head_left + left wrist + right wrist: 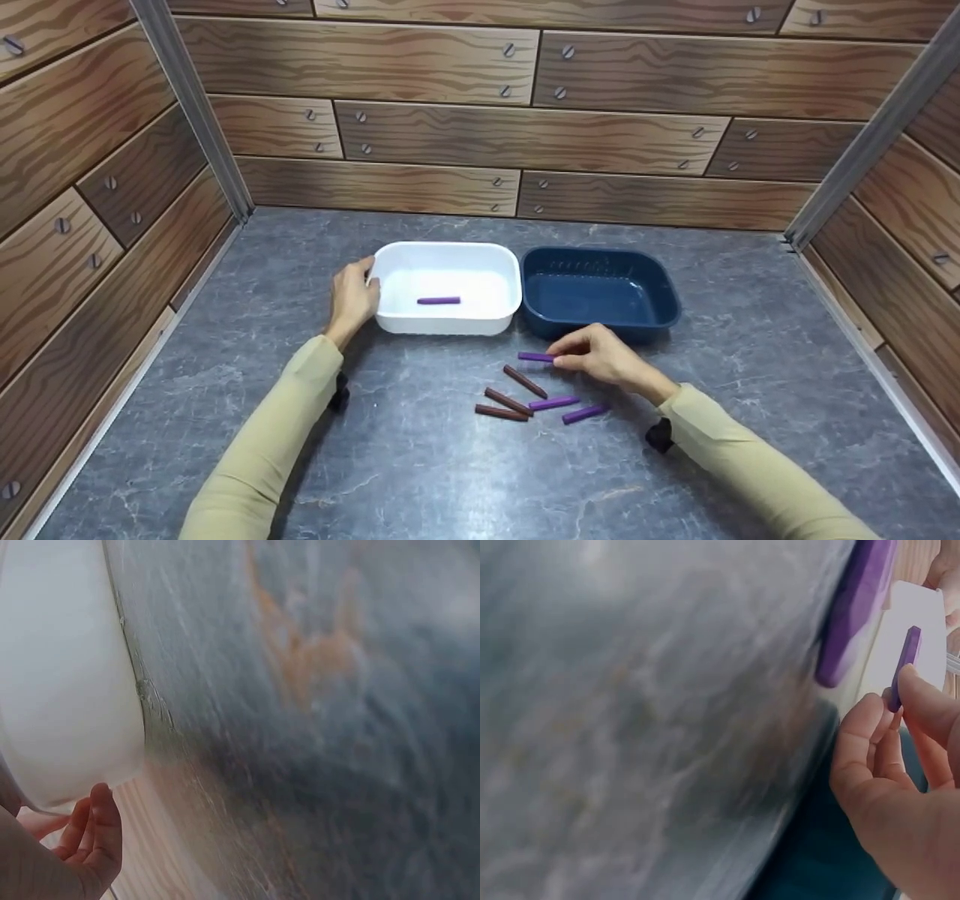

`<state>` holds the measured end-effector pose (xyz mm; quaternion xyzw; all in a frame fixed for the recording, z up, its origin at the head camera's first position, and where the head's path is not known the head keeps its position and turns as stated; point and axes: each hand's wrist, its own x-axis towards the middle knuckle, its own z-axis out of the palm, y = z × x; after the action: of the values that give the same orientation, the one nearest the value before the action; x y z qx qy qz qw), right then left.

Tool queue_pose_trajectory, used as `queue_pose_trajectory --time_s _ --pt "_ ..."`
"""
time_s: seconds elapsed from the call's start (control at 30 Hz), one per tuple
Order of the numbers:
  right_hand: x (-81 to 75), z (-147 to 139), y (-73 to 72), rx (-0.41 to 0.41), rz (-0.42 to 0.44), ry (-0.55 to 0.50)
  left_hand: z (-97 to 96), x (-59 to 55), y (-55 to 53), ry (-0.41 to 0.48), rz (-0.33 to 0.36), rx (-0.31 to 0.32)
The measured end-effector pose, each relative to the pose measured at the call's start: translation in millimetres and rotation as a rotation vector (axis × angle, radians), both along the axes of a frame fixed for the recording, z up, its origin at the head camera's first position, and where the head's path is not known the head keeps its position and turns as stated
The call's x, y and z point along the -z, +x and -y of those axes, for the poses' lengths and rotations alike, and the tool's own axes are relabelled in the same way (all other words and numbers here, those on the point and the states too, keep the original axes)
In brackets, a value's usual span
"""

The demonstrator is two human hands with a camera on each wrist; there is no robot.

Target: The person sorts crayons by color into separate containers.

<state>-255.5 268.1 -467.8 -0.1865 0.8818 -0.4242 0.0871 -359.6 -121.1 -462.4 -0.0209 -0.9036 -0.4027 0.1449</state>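
My right hand (pixel 600 356) pinches a purple crayon (pixel 535 357) between thumb and fingertips, just in front of the dark blue tub (pixel 551 328). The right wrist view shows that crayon (pixel 906 664) pointing away from the fingertips. My left hand (pixel 354 296) holds the left end of the white tub (pixel 442 326), and its curled fingers show against that end in the left wrist view. One purple crayon (pixel 439 301) lies inside the white tub. On the table nearer to me are two purple crayons (pixel 553 403) and three brown crayons (pixel 525 381), loosely grouped.
Both tubs stand side by side on a grey marbled table (pixel 420 465). Wood-patterned panels (pixel 442 64) enclose the back and both sides, with metal posts (pixel 202 112) at the corners. Nothing lies in the blue tub's visible interior.
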Motion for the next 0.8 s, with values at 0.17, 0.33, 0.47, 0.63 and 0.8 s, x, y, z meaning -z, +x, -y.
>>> queue_pose_trajectory --time_s 0.17,0.33,0.47,0.63,0.8 --pt "-3.7 5.2 -1.2 -0.019 -0.027 -0.030 0.2 0.2 0.1 0.007 0.018 0.010" --pt "-1.2 6.0 -5.1 -0.028 -0.036 -0.055 0.3 -0.8 0.0 0.007 0.024 0.016" --pt "-4.6 12.2 -4.9 -0.021 -0.016 -0.061 0.5 -0.9 -0.1 0.011 0.016 0.020" --pt "-10.7 23.2 -4.5 -0.036 -0.019 -0.070 0.1 -0.4 0.0 0.003 0.011 0.014" --pt "-17.3 36.6 -5.4 -0.056 -0.057 -0.068 -0.5 0.5 0.0 0.004 0.009 0.010"
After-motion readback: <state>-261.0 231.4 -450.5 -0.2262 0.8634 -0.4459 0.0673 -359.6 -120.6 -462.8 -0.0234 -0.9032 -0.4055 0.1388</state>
